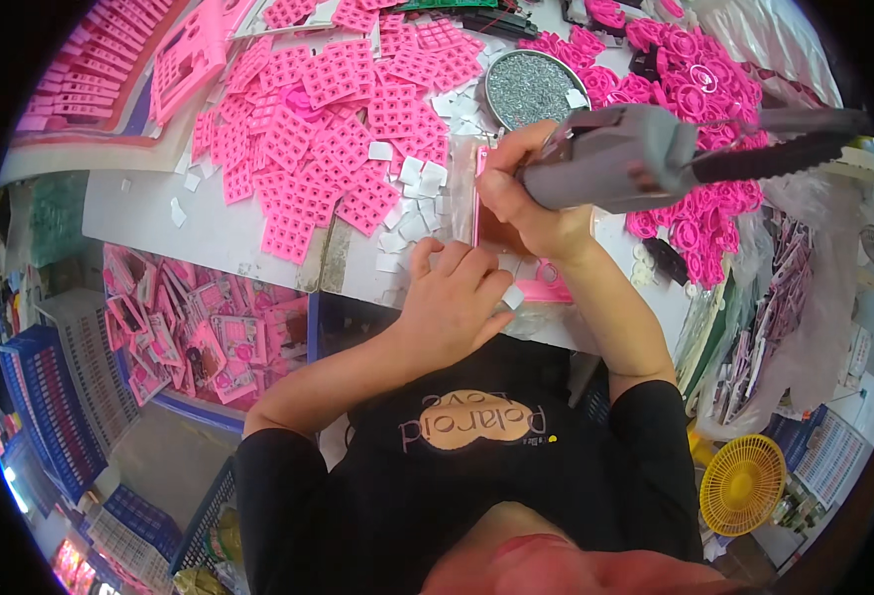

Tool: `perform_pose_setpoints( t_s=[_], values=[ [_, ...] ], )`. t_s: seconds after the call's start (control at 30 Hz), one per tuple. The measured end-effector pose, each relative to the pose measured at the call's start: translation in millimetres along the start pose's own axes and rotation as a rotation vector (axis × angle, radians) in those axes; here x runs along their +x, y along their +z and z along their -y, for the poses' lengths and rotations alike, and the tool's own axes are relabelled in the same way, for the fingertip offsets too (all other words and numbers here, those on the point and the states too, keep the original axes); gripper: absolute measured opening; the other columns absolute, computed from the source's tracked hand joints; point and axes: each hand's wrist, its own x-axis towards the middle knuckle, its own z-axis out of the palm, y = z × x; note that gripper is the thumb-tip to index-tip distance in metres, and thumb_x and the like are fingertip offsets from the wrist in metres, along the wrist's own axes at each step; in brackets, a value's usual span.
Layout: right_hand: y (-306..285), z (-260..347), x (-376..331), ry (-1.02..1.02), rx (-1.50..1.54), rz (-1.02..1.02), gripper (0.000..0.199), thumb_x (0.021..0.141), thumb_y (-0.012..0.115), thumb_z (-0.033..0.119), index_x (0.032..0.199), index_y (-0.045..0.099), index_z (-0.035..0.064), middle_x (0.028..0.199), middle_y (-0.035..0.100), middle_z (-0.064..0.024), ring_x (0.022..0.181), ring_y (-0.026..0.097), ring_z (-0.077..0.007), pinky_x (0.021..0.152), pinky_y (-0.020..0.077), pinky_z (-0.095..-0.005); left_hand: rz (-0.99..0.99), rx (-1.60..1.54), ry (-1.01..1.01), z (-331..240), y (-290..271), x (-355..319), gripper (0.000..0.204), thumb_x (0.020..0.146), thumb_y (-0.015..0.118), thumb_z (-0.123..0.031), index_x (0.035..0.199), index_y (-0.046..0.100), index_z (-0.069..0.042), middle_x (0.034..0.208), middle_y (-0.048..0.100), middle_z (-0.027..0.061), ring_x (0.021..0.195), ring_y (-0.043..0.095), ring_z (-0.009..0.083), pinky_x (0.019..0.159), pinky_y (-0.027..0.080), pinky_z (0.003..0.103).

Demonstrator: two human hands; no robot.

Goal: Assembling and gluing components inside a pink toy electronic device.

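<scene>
A pale tabletop (144, 236), strewn with plastic parts, extends beyond both hands of a person in a black short-sleeved shirt (357, 496). A broad heap of pink panels with rows of small square cells (293, 134) covers the surface beyond the left hand (457, 297) and off to its left. A second heap, of deeper pink rosette-like parts (699, 109), spreads beyond the right hand (536, 188) and to its right. Well to the left of the left hand, lower than the tabletop, a blue-rimmed bin (314, 327) brims with mixed pink pieces. A round yellow basket (742, 486) stands to the right of the right hand, nearer the person's body.

The right hand is closed around a grey power tool (605, 159), its ribbed black cable (779, 162) leading away to the right. The left hand, fingers half curled, has a small white piece (513, 296) between thumb and forefinger. A pink frame (548, 288) lies under the right hand, just right of the left, partly hidden by the forearm. A round dish of silvery bits (534, 87) sits just beyond the right hand. White squares (423, 178) scatter beyond the left hand, while tiny white discs (643, 268) lie right of the right forearm.
</scene>
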Motion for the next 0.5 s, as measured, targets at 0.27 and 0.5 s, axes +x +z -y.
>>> perform_pose_setpoints(
  t_s=[0.27, 0.5],
  values=[
    [-44.2, 28.2, -12.2, 0.225, -0.17, 0.223, 0.046, 0.084, 0.073, 0.001, 0.126, 0.055, -0.0003, 0.094, 0.067, -0.0054, 0.081, 0.059, -0.008, 0.068, 0.0495, -0.0252, 0.036, -0.063, -0.136, 14.0, -2.4, 32.8, 0.01, 0.084, 0.075, -0.019, 0.087, 0.068, -0.013, 0.085, 0.061, 0.0024, 0.082, 0.058, 0.0231, 0.082, 0.033, 0.045],
    [-58.9, 16.4, -53.8, 0.296, -0.452, 0.298, 0.041, 0.081, 0.073, 0.005, 0.122, 0.068, 0.009, 0.082, 0.068, -0.0028, 0.079, 0.056, -0.0164, 0.067, 0.0484, -0.0305, 0.155, -0.39, -0.253, 28.2, -11.7, 44.8, 0.008, 0.083, 0.074, -0.013, 0.088, 0.069, -0.01, 0.084, 0.063, 0.0022, 0.083, 0.061, 0.019, 0.083, 0.034, 0.039]
  ],
)
